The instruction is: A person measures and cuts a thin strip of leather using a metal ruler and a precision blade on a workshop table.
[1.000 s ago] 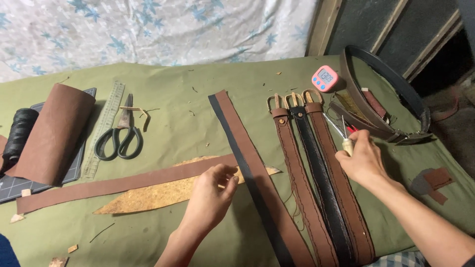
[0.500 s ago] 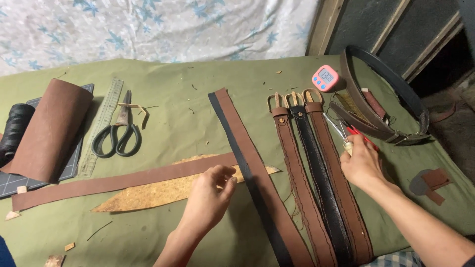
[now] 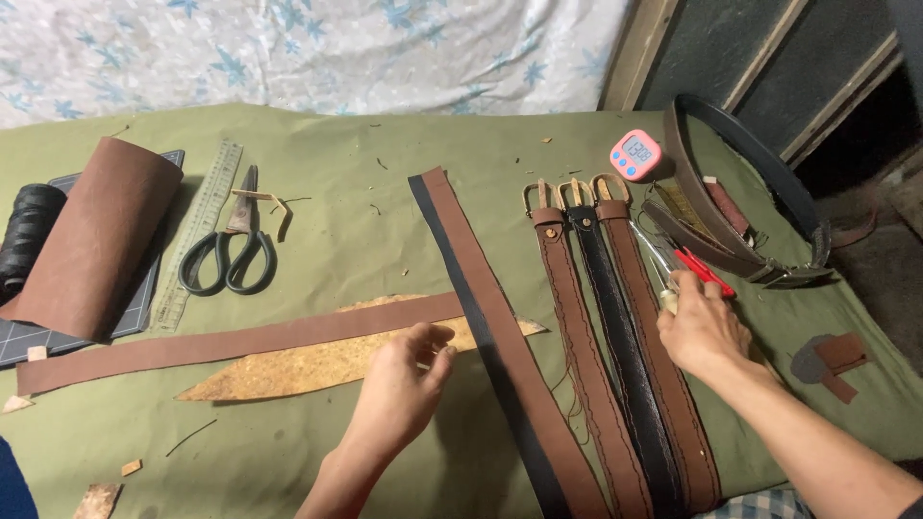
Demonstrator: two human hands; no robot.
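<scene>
Step judged: tool pickup beside belt work. Left hand (image 3: pixel 399 384) rested near front edge of table (image 3: pixel 365 192), fingers curled loosely on brown strip (image 3: pixel 240 338). Right hand (image 3: pixel 702 327) closed around red-handled pliers (image 3: pixel 687 269), right of three buckled belts (image 3: pixel 615 336). Next judged: pliers lifted clear.

Belt ends (image 3: pixel 615 481) beyond bottom edge

Even, fairly bright overhead light is seen on the worktop (image 3: pixel 365 192); shadows are soft and short. No glare is noted. Focus is sharp; corners bend slightly, upper right is dim.
</scene>
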